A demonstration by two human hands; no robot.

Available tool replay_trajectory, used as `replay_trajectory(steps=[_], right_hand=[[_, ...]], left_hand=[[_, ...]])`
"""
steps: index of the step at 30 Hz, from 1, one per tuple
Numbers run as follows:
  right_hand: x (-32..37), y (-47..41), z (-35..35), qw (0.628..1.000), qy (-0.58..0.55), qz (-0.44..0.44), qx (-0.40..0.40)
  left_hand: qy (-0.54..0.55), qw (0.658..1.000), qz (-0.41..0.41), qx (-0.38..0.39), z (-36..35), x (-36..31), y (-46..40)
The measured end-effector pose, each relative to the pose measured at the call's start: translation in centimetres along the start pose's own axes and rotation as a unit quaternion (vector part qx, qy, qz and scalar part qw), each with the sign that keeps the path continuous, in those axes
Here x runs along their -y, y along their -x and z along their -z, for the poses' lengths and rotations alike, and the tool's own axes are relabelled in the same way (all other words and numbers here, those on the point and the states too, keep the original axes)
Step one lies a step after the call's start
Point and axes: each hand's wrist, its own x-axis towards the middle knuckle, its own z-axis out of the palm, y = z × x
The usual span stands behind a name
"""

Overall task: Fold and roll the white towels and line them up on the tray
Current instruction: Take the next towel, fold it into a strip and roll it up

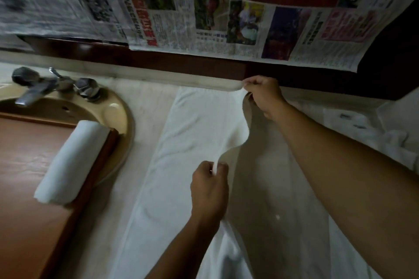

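Observation:
A long white towel (181, 154) lies spread lengthwise down the middle of the counter. Its right long edge is lifted off the surface. My right hand (264, 95) pinches that edge at the far end, close to the back ledge. My left hand (209, 190) pinches the same edge nearer to me, so the raised flap sags between the two hands. On the left, a brown wooden tray (25, 179) rests across the sink, and one rolled white towel (70, 162) lies along its right rim.
A beige sink (113, 106) with a metal tap (47, 86) sits at the far left, under the tray. Newspaper sheets (204, 13) hang over the dark wooden wall behind. More white towels (362, 129) lie crumpled at the right.

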Motion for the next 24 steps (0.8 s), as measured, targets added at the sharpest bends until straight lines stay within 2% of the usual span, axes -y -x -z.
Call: replay_trajectory(steps=[2,4,8,11,13,17,21,24], right_hand=[[1.4,0.3,-1.3,0.998,-0.052,-0.028,0.007],[2.6,0.2,-2.7,0.998,-0.057,-0.037,0.013],[4.2,-1.0,-6.1,0.994,0.100,0.043,0.026],[4.9,-2.0,-9.4,0.962,0.245,0.113,0.026],[4.7,-2.5,-12.0,0.939,0.316,0.131,0.031],[3.5,-3.6,-16.4,0.906,0.407,0.112,0.034],[2.7,-4.6,-18.8,0.878,0.465,0.101,0.042],[1.6,-4.9,-19.7,0.883,0.455,0.104,0.051]], left_hand=[[-0.015,0.999,-0.031,-0.007,2.0,0.2,-0.9],[-0.025,0.998,-0.053,0.014,4.3,0.0,-1.9],[-0.137,0.979,-0.107,0.109,10.4,-0.7,-4.4],[-0.181,0.968,-0.102,0.137,13.9,-0.2,-6.9],[-0.233,0.959,-0.101,0.127,14.9,1.1,-8.5],[-0.379,0.911,-0.147,0.062,15.7,3.6,-10.5],[-0.386,0.909,-0.156,0.032,15.8,4.4,-11.5],[-0.355,0.922,-0.148,0.035,15.8,5.2,-12.2]])
